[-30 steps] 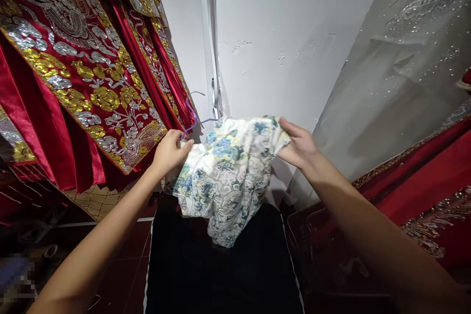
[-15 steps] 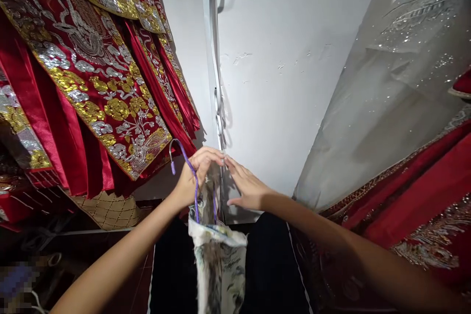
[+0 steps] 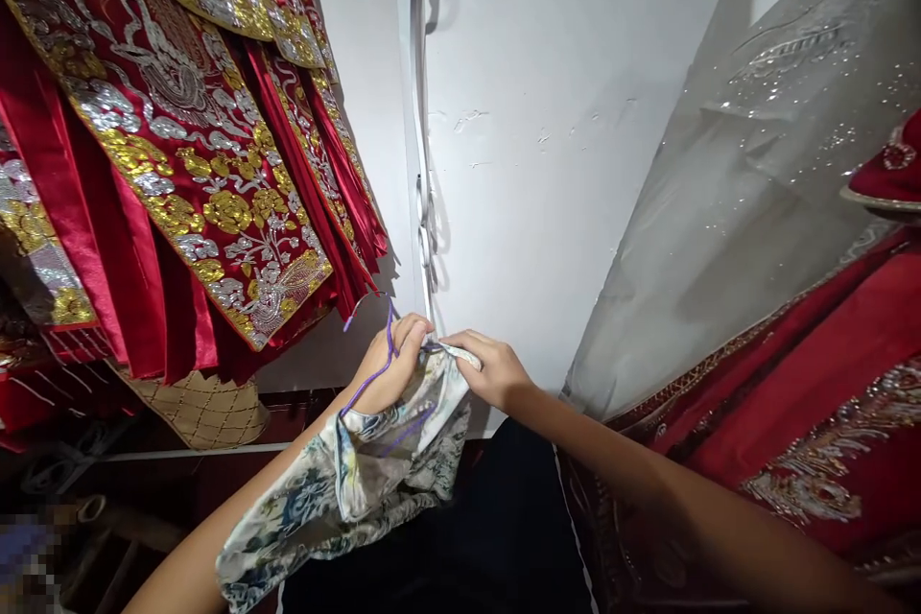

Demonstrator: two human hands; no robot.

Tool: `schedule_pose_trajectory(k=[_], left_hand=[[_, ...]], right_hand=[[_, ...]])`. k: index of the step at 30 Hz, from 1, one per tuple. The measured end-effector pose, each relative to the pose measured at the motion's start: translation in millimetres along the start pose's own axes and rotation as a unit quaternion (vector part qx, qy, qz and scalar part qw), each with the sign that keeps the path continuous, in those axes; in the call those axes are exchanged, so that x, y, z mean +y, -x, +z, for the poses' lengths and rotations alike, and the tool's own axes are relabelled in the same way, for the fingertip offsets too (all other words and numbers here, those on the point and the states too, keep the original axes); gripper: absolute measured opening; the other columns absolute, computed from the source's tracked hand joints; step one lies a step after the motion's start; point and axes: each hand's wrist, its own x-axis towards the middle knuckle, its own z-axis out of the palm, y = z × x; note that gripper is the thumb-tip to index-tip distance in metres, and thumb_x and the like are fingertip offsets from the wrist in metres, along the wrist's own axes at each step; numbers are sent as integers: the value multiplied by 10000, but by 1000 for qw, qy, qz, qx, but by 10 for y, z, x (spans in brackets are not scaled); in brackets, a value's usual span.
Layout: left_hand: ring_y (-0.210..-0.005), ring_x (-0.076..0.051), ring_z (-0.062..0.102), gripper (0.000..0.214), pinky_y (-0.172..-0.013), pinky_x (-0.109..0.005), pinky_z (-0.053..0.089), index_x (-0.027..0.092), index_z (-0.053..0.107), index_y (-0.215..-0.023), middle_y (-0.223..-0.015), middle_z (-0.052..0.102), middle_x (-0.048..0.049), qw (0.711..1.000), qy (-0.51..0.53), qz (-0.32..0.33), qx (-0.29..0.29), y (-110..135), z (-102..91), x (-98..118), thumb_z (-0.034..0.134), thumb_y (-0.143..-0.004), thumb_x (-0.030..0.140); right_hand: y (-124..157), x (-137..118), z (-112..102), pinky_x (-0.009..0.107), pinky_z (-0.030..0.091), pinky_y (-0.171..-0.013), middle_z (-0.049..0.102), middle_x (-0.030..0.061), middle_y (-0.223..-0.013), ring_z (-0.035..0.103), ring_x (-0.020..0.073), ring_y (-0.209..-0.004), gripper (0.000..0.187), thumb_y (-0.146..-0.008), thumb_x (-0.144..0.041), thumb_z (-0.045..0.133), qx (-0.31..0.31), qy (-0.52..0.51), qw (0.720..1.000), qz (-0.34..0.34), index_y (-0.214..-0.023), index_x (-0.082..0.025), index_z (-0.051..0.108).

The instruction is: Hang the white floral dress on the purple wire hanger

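Note:
A white garment (image 3: pixel 302 499) with a blue-green floral print hangs below my hands, its lower part swung across my left forearm. My right hand (image 3: pixel 500 372) pinches the upper edge of the garment between thumb and fingers. Close beside it, my left hand (image 3: pixel 395 366) is closed at the same edge, its fingertips near the white strip on the wall. A purple hanger (image 3: pixel 370 378) lies over my left hand and wrist. Its hook points up to the left, and its lower part runs inside the garment's opening.
Red robes (image 3: pixel 237 173) with gold and silver embroidery hang at the left. A sheer, sparkling grey cover (image 3: pixel 691 221) and a beaded red garment (image 3: pixel 813 384) are on the right. Ahead stands a white wall (image 3: pixel 532 48) with a narrow white strip (image 3: pixel 423 153) running down it.
The garment has risen and swung left, from hanging straight down to lying across my left forearm. My right hand has closed on its edge. The hanger has tilted over my left wrist.

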Motion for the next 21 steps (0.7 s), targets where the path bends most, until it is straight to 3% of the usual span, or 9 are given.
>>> schedule_pose_trajectory(k=[2,5,9,12,16,19,21], left_hand=[[-885,-189,585,421,-835,-311,432,218,645,-1010,-912,653,-30,999,18,-20,-26,23,85,-49,305,-1024,466],[-856,-183,583,469,-797,-292,431,202,666,-1001,-888,659,-29,997,64,-34,-41,39,178,-87,298,-1017,493],[-722,-166,556,555,-697,-271,417,171,713,-923,-739,640,-21,989,124,-77,-23,22,130,-54,314,-995,552],[-719,-165,580,569,-698,-266,432,149,734,-886,-766,677,-40,977,198,-78,-23,5,22,57,357,-981,565],[-712,-162,607,528,-702,-262,461,140,737,-883,-753,682,-44,959,263,-103,-21,-55,-5,280,423,-962,557],[-786,-175,643,406,-758,-264,492,155,730,-902,-824,705,-51,951,290,-103,-23,-177,82,363,513,-940,496],[-879,-192,673,300,-812,-276,518,182,713,-1037,-951,727,-63,944,315,-85,-54,-268,117,297,609,-899,427]], right_hand=[[42,-111,2,344,548,-942,735,44,-1089,697,200,-1025,361,-854,-66,488,11,-28,999,-20,-1111,-235,678],[111,-385,-18,297,561,-927,742,56,-1106,713,179,-1008,355,-867,-93,543,2,-54,996,-76,-1178,-221,655],[138,-560,-161,309,551,-954,725,35,-1145,692,170,-1055,504,-839,-105,613,-42,-65,974,-215,-1309,-278,556],[141,-327,-219,466,465,-1073,581,110,-1369,535,264,-1295,670,-799,-126,628,-6,25,978,-206,-1428,-266,444],[178,154,-55,653,352,-1094,272,180,-1570,304,399,-1432,930,-767,-259,667,18,141,971,-192,-1563,-243,184],[155,387,81,667,332,-1087,280,161,-1557,335,401,-1396,966,-785,-297,666,77,167,960,-211,-1574,-289,110],[117,490,48,611,374,-1069,337,124,-1531,401,372,-1336,901,-803,-278,659,72,183,961,-196,-1557,-352,170]])
